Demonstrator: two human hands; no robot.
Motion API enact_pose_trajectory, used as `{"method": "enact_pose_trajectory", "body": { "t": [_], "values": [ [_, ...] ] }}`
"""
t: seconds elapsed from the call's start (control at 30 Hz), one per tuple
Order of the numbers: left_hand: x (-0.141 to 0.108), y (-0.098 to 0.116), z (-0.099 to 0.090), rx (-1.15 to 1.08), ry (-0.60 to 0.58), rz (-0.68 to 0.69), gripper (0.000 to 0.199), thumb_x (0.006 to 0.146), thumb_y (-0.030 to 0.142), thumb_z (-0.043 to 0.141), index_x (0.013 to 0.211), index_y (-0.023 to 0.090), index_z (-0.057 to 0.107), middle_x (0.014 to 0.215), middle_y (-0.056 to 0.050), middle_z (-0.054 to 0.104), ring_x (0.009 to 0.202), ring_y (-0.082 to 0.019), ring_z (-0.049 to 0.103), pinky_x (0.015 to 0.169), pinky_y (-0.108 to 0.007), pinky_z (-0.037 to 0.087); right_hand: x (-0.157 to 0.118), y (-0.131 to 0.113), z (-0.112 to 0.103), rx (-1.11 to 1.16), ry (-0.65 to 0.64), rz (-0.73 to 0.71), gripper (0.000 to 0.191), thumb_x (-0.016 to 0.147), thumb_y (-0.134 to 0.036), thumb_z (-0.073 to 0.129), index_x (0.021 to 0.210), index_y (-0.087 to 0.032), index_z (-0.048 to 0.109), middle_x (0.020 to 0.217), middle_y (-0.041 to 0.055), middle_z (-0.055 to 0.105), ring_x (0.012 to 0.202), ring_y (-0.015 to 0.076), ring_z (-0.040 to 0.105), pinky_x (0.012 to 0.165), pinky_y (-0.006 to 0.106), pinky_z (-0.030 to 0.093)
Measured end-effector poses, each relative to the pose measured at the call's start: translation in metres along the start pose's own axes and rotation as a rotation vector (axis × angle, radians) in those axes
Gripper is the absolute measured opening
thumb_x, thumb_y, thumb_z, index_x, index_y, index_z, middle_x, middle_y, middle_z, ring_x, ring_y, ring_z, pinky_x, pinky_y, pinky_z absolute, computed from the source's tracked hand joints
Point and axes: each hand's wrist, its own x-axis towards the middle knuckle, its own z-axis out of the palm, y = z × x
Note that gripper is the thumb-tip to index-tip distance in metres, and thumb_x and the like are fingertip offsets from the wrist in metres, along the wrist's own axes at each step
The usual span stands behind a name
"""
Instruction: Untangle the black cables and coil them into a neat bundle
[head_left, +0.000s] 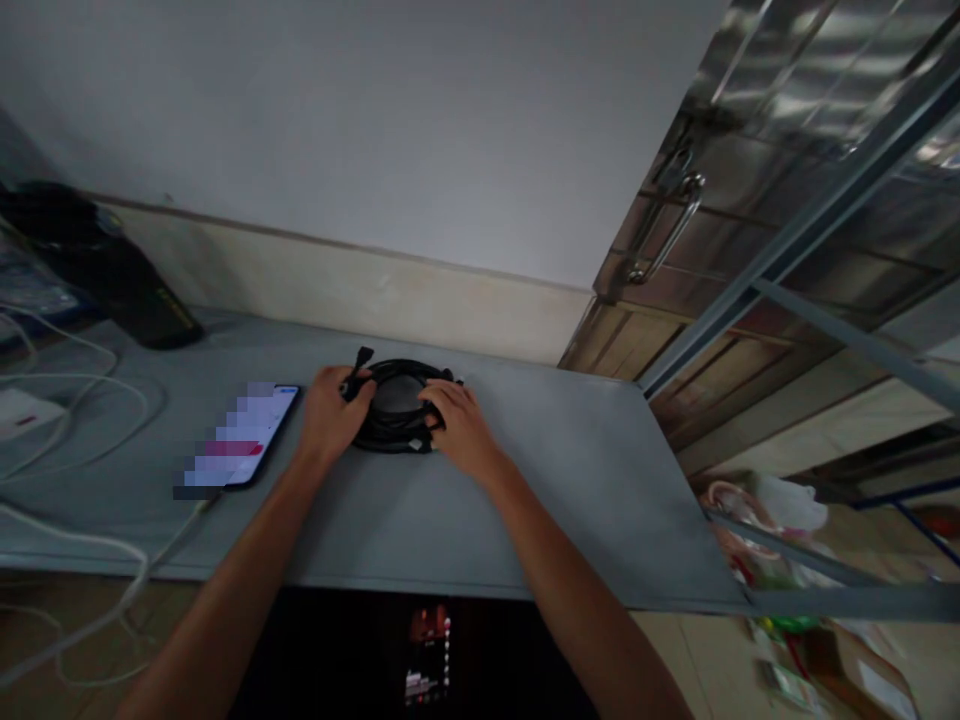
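Observation:
A coiled black cable lies on the grey tabletop between my two hands. My left hand is closed around the left side of the coil, and a cable end with a black plug sticks up above its fingers. On the coil's right side, my right hand has its fingers curled over the loops, gripping them. A small pale tag or connector shows at the lower right of the loops. To the left of my left hand is a phone with a lit screen, partly pixelated.
A black bottle stands at the back left. White cables run across the left side, one plugged into the phone. A wall borders the back edge. Metal frame bars rise at the right, with bags on the floor beyond.

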Motion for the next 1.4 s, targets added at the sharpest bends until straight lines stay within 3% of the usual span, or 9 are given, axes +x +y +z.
{"method": "enact_pose_trajectory", "body": {
  "t": [0.13,0.3,0.4,0.5,0.57,0.77,0.97,1.2,1.4],
  "values": [
    [-0.005,-0.008,0.004,0.051,-0.013,0.049,0.028,0.093,0.040,0.065,0.111,0.020,0.068,0.128,-0.021,0.073,0.134,-0.040,0.067,0.125,-0.056,0.048,-0.004,0.003,-0.005,0.113,-0.002,0.017,0.048,0.090,0.001,0.062,0.132,-0.020,0.070,0.151,0.0138,0.073,0.159,0.0236,0.057,0.136,0.046,0.038],
    [-0.008,-0.017,0.008,0.114,0.049,0.022,0.048,0.097,0.050,0.063,0.132,0.016,0.063,0.145,-0.027,0.067,0.148,-0.045,0.058,0.131,-0.062,0.041,-0.009,-0.009,-0.010,0.098,-0.020,-0.054,0.044,0.090,-0.015,0.079,0.132,-0.024,0.067,0.146,0.0116,0.075,0.156,0.0274,0.059,0.141,0.055,0.025],
    [-0.009,-0.023,0.012,0.127,0.057,0.025,0.054,0.104,0.058,0.055,0.137,0.016,0.063,0.150,-0.028,0.066,0.152,-0.046,0.055,0.132,-0.066,0.038,-0.012,-0.018,-0.006,0.042,-0.038,-0.117,0.044,0.098,-0.040,0.087,0.133,-0.022,0.068,0.142,0.0112,0.076,0.145,0.0276,0.065,0.140,0.053,0.025],
    [-0.008,-0.026,0.015,0.134,0.032,0.043,0.054,0.108,0.059,0.048,0.135,0.015,0.065,0.144,-0.027,0.070,0.147,-0.045,0.061,0.130,-0.065,0.042,-0.012,-0.023,0.000,-0.039,-0.039,-0.144,0.064,0.097,-0.072,0.085,0.133,-0.022,0.070,0.135,0.0107,0.077,0.135,0.0280,0.068,0.139,0.053,0.026],
    [-0.007,-0.025,0.016,0.135,0.012,0.072,0.053,0.110,0.059,0.044,0.134,0.017,0.065,0.141,-0.025,0.073,0.143,-0.043,0.065,0.128,-0.062,0.046,-0.011,-0.024,0.003,-0.092,-0.034,-0.155,0.068,0.098,-0.079,0.081,0.133,-0.021,0.071,0.134,0.0111,0.077,0.134,0.0284,0.068,0.137,0.051,0.028],
    [-0.011,-0.009,0.006,0.071,-0.026,0.108,0.057,0.115,0.063,0.040,0.137,0.020,0.071,0.141,-0.019,0.078,0.138,-0.038,0.071,0.125,-0.058,0.053,-0.008,-0.021,0.002,-0.190,-0.050,-0.153,0.054,0.106,-0.068,0.078,0.130,-0.020,0.072,0.131,0.0101,0.079,0.129,0.0283,0.069,0.128,0.048,0.038],
    [-0.020,0.003,0.000,-0.010,-0.137,0.125,0.059,0.115,0.065,0.044,0.138,0.019,0.075,0.141,-0.015,0.081,0.129,-0.035,0.077,0.118,-0.052,0.058,-0.011,-0.024,-0.009,-0.250,-0.104,-0.083,0.043,0.101,-0.052,0.081,0.128,-0.020,0.071,0.129,0.0117,0.080,0.127,0.0317,0.070,0.116,0.047,0.048],
    [-0.023,0.001,-0.002,-0.107,-0.287,0.258,0.060,0.113,0.071,0.049,0.140,0.024,0.075,0.143,-0.012,0.081,0.132,-0.035,0.076,0.121,-0.051,0.057,-0.012,-0.026,-0.013,-0.273,-0.156,0.011,0.063,0.101,-0.070,0.081,0.135,-0.018,0.071,0.133,0.0146,0.080,0.122,0.0327,0.076,0.101,0.043,0.061],
    [-0.020,0.001,0.001,-0.076,-0.239,0.336,0.051,0.116,0.063,0.048,0.134,0.023,0.075,0.141,-0.013,0.079,0.134,-0.033,0.074,0.123,-0.051,0.054,-0.017,-0.021,-0.023,-0.291,-0.189,0.026,0.046,0.107,-0.062,0.078,0.131,-0.022,0.075,0.131,0.0106,0.081,0.118,0.0304,0.079,0.087,0.037,0.062]
  ]
}}
